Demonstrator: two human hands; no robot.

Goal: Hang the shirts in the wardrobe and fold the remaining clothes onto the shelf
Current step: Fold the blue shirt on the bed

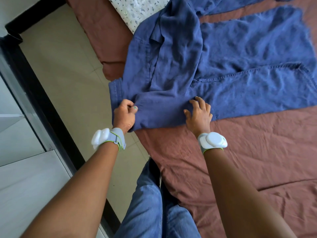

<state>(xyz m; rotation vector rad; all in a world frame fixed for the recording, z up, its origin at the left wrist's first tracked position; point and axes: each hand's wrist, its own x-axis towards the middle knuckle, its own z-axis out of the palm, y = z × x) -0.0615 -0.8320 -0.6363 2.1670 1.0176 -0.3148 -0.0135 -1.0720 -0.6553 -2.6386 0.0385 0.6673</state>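
Observation:
A pair of blue trousers (pixel 240 69) lies spread across the bed, waistband at the bed's left edge and legs running to the right. A second blue garment (pixel 178 36) is crumpled on top of the trousers near the waist. My left hand (pixel 124 115) pinches the waistband corner at the edge of the bed. My right hand (pixel 199 114) presses flat with spread fingers on the near trouser leg, just right of the waist.
The bed carries a rust-brown sheet (pixel 248 160). A white patterned pillow (pixel 135 9) lies at the top. Beige floor tiles (pixel 68 74) run along the bed's left side, bordered by a dark-framed sliding wardrobe door (pixel 39 100). My jeans-clad legs (pixel 151 203) stand against the bed.

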